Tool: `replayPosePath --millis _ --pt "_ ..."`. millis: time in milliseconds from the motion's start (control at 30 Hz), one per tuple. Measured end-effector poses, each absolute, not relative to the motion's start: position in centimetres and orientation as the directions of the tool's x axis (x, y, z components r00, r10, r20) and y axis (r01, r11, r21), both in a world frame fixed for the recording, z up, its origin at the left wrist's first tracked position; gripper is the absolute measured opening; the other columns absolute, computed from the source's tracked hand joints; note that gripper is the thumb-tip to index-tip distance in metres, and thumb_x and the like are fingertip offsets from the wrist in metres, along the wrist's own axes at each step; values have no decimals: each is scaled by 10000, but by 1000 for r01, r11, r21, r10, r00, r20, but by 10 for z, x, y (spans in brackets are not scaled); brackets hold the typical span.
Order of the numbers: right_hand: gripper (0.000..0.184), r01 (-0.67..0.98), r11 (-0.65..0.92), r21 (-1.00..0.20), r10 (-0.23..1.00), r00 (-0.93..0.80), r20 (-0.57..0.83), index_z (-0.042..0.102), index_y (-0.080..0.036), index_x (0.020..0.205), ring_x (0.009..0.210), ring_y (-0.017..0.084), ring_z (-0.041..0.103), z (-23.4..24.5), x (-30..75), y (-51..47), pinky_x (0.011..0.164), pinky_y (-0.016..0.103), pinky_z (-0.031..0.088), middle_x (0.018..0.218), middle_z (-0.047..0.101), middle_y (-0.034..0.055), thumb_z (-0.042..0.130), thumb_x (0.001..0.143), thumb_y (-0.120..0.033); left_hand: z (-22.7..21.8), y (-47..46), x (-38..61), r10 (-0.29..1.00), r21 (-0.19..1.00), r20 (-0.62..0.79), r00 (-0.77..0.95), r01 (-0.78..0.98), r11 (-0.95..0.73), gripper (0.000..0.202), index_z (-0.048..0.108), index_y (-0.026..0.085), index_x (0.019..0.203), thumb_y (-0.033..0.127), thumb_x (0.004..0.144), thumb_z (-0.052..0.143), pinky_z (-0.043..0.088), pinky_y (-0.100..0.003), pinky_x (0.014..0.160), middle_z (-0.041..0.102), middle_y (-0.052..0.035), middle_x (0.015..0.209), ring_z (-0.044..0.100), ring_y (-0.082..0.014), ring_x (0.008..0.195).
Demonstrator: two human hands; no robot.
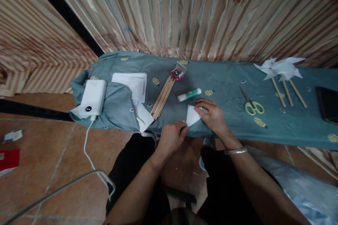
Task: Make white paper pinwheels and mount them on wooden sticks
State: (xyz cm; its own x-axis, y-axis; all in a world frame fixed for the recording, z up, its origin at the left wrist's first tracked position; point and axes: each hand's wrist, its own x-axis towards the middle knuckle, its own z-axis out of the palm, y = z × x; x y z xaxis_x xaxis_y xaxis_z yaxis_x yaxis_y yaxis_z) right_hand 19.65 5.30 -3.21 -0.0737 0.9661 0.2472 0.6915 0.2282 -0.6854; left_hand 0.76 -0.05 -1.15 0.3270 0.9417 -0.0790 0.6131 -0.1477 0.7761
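A small white folded paper (192, 115) lies near the front edge of the cloth-covered table. My left hand (172, 136) is closed, its thumb and finger pinching the paper's lower left corner. On the paper's right side, my right hand (213, 116) grips the edge between thumb and fingers, partly covering it. Just beyond the paper is a white and green glue stick (189, 94). Several wooden sticks (163, 98) lie side by side to the left, their far ends against a small open red box (177, 73) with shiny contents too small to make out.
White paper sheets (141, 81) and a loose paper piece (144, 117) lie left. A white power bank (93, 98) with a cable sits at the left end. Green-handled scissors (254, 108), white paper pinwheels (286, 68) on sticks and a black object (327, 103) are right. A curtain (169, 14) hangs behind.
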Motion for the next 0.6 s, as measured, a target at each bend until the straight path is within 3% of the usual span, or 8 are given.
replayPosePath --millis 600 --pt "113 710 197 -676 967 -26 255 686 -228 765 984 256 625 -35 193 56 935 437 452 1017 709 80 598 815 -278 -13 -1 10 946 669 -77 315 720 -185 179 667 180 807 271 905 547 462 -271 711 722 -70 855 679 -204 795"
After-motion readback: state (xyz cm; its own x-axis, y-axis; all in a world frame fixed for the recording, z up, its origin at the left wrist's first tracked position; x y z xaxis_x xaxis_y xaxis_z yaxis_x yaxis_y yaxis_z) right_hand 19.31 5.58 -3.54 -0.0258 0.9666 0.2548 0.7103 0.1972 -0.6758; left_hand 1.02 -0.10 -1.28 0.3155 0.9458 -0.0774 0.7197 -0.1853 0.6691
